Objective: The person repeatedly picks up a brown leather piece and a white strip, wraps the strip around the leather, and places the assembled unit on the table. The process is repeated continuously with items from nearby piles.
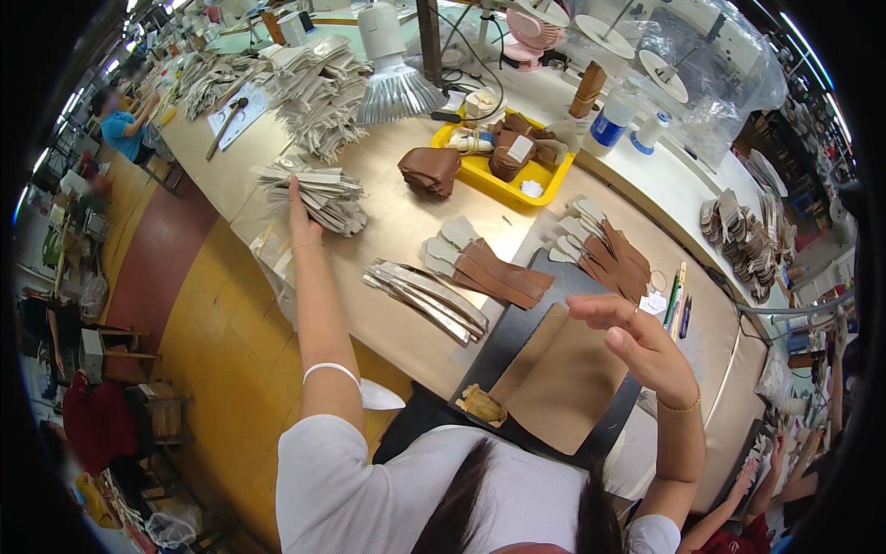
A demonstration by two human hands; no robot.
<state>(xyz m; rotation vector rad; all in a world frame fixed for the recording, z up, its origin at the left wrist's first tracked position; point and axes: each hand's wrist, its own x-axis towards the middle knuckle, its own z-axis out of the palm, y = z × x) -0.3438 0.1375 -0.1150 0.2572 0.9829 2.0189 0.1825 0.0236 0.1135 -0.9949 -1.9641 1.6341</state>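
Observation:
My left hand (301,224) reaches out to the far left and grips the near side of a stack of thin grey-white cut pieces (323,196). Its thumb lies against the stack, while most of the other fingers are hidden. Raised above the brown board (563,379) is my right hand (641,346), its fingers stretched out and holding nothing. Brown leather pieces with pale ends (498,270) lie fanned between my hands, beside a row of narrow strips standing on edge (426,300). A second fan of brown leather pieces (609,254) lies just beyond my right hand.
A yellow tray (503,192) holds brown leather bundles. Beside it sit a folded brown leather bundle (430,172) and a lamp (397,88). Taller grey stacks (318,92) stand at the back left. Pens (676,300) lie at right; a co-worker (125,129) sits far left.

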